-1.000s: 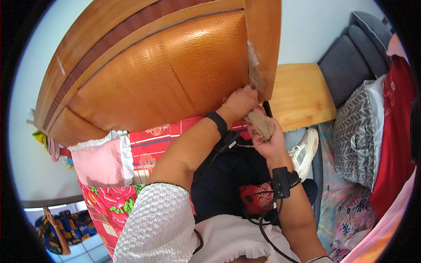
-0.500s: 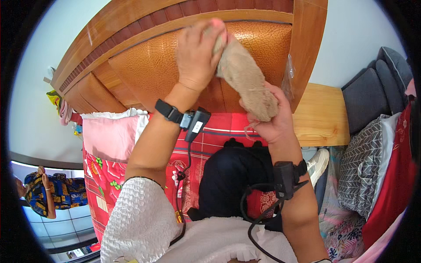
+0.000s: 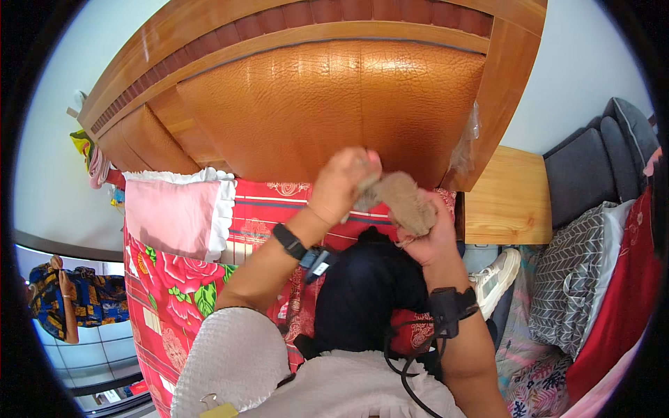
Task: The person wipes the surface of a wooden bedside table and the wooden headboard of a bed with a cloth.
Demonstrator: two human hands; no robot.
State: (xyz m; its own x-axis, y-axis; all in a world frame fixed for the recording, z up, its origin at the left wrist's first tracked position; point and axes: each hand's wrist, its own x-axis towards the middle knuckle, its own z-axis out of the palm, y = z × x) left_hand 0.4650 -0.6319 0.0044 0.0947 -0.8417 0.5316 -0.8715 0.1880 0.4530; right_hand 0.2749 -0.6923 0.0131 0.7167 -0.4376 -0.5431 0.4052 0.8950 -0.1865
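In front of the headboard, I hold a fuzzy brown cloth item [image 3: 403, 198], long, soft and sock-like, with a greyish part at its left end. What exactly it is, I cannot make out. My left hand [image 3: 346, 182], slightly blurred, is closed on the greyish end. Around the brown end curl the fingers and thumb of my right hand [image 3: 437, 235]. A black strap with a small device sits on each wrist. Below my hands a dark navy cloth bundle [image 3: 366, 289] lies on the red patterned bed cover [image 3: 272, 216].
A brown padded headboard [image 3: 334, 104] in a wooden frame rises ahead. At the left lies a pink pillow [image 3: 171, 216]. To the right stand a wooden bedside table [image 3: 509, 198], grey cushions [image 3: 585, 171] and a white shoe [image 3: 496, 282]. Another person [image 3: 77, 299] appears at the far left.
Both hands have come down and nearer, bringing the brown cloth item from in front of the headboard to its lower edge. The item now looks shorter and bent between them.
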